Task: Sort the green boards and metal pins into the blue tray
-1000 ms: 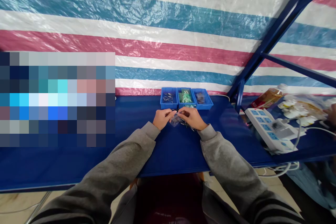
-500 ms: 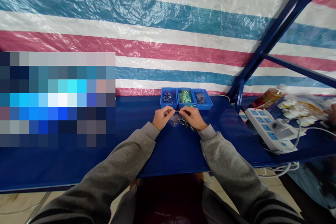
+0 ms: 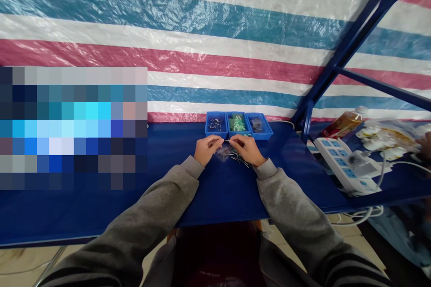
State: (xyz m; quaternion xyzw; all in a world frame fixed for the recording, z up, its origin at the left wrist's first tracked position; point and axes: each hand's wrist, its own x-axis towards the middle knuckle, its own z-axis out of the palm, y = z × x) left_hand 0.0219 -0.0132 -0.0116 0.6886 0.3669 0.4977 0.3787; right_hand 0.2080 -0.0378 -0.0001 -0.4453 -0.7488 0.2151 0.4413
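Note:
My left hand (image 3: 206,149) and my right hand (image 3: 249,149) face each other over the table, both closed in a pinch. A thin, pale stick-like piece (image 3: 226,140) spans the short gap between their fingertips; it is too small to name. Just below the fingers lie a small clear plastic bag (image 3: 222,154) and a loose pile of thin dark and silvery pins (image 3: 238,158), partly covered by my right hand. Behind my hands stand three blue bins: the left bin (image 3: 216,136) holds thin metal pieces, the middle bin (image 3: 239,134) green-and-white pieces, the right bin (image 3: 264,135) greyish clear packets.
A white power strip (image 3: 336,161) with plugged-in adapters and cables sits at the right on the blue table (image 3: 222,197). Beyond it are a bottle (image 3: 345,121) and a plastic bag of white items (image 3: 384,139). A blue metal frame (image 3: 323,80) rises there. Pixelation hides the left.
My left hand has shifted slightly left and up, and the gap between the fingertips is a little wider. The right hand has barely moved; the bins stay put.

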